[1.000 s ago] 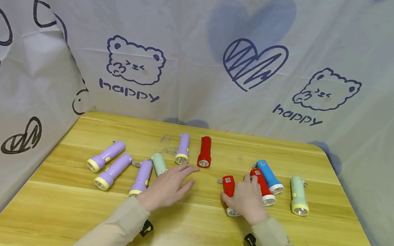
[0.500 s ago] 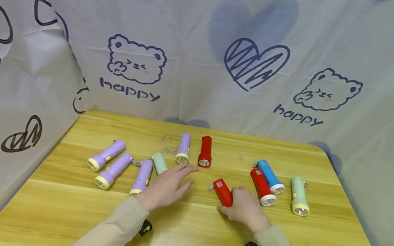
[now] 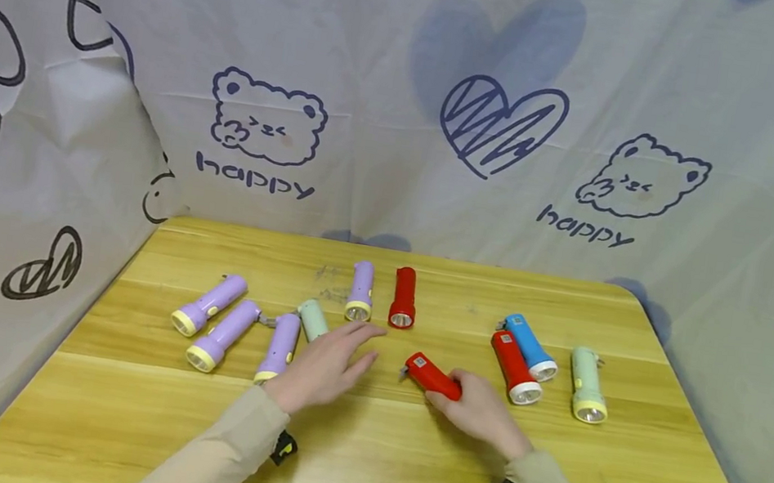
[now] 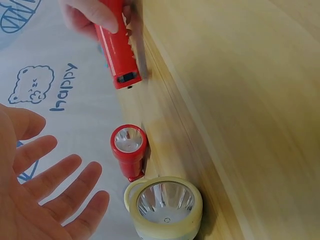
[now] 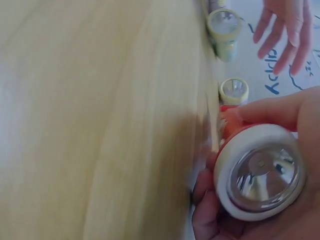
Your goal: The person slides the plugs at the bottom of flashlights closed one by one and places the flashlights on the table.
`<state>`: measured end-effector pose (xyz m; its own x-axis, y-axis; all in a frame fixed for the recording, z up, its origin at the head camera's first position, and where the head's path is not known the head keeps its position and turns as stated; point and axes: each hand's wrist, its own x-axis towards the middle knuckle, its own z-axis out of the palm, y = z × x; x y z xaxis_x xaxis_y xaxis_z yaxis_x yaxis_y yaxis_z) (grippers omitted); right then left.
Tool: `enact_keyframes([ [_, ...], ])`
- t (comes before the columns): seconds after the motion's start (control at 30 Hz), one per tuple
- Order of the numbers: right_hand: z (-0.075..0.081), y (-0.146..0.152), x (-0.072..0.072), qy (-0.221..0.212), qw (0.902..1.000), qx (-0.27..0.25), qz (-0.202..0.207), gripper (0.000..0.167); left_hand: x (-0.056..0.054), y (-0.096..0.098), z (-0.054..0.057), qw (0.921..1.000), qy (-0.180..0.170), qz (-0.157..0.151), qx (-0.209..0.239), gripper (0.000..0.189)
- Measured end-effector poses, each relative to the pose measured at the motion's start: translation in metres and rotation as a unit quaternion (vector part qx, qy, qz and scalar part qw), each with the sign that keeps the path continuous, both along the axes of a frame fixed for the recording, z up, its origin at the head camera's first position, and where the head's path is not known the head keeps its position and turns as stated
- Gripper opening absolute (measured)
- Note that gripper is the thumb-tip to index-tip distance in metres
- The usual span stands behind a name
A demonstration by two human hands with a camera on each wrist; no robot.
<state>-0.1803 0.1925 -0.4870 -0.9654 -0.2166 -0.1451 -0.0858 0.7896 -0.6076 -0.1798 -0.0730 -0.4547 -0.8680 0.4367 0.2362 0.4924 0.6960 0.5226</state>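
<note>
My right hand grips a red flashlight by its head end, the tail pointing left. In the right wrist view its white-rimmed lens faces the camera, with the thumb on one side and curled fingers on the other. The left wrist view shows the tail end reaching down from that hand. My left hand hovers with spread, relaxed fingers, holding nothing. It partly covers a pale green flashlight and is beside a purple flashlight. Beyond the fingertips lie another purple flashlight and an all-red flashlight.
Two more purple flashlights lie at the left of the wooden table. On the right, a red flashlight with a white head lies against a blue flashlight, and a green flashlight sits farther right. A printed cloth hangs behind.
My right hand has drawn the red flashlight away from the other red one and turned it, its tail swinging left. The left hand has barely moved.
</note>
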Motion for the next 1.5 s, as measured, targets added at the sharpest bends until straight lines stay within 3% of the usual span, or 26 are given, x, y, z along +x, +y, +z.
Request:
enact_keyframes([
  [0.2,-0.002,-0.001,-0.002,-0.062,0.9915,-0.113,-0.014,0.041,-0.001,-0.002,0.002,0.9993,-0.025,0.001,0.027,0.041],
  [0.37,0.000,-0.004,-0.004,-0.115,0.9676,-0.224,0.018,0.043,-0.003,-0.004,0.006,0.9946,-0.056,0.006,0.087,0.040],
  [0.53,0.005,-0.010,-0.004,-0.156,0.9331,-0.320,0.054,0.046,-0.006,-0.005,0.010,0.9802,-0.110,0.009,0.164,0.040],
  [0.6,0.008,-0.013,-0.003,-0.156,0.9239,-0.343,0.066,0.047,-0.008,-0.004,0.011,0.9729,-0.129,0.015,0.191,0.040],
  [0.8,0.015,-0.022,0.000,-0.125,0.9146,-0.371,0.102,0.046,-0.011,-0.001,0.015,0.9583,-0.158,0.038,0.235,0.039],
  [0.9,0.015,-0.027,0.001,-0.114,0.9149,-0.373,0.105,0.041,-0.012,0.001,0.016,0.9541,-0.171,0.030,0.244,0.040],
  [1.03,0.015,-0.033,0.002,-0.092,0.9261,-0.355,0.089,0.038,-0.010,0.004,0.018,0.9522,-0.178,0.027,0.247,0.041],
  [1.13,0.014,-0.037,0.002,-0.062,0.9408,-0.324,0.077,0.035,-0.009,0.005,0.018,0.9514,-0.178,0.032,0.249,0.038],
  [1.33,0.008,-0.040,0.002,0.039,0.9703,-0.225,0.079,0.031,-0.010,0.006,0.017,0.9450,-0.180,0.036,0.271,0.036],
  [1.5,0.003,-0.041,0.004,0.090,0.9726,-0.192,0.096,0.028,-0.010,0.007,0.018,0.9330,-0.204,0.033,0.295,0.034],
])
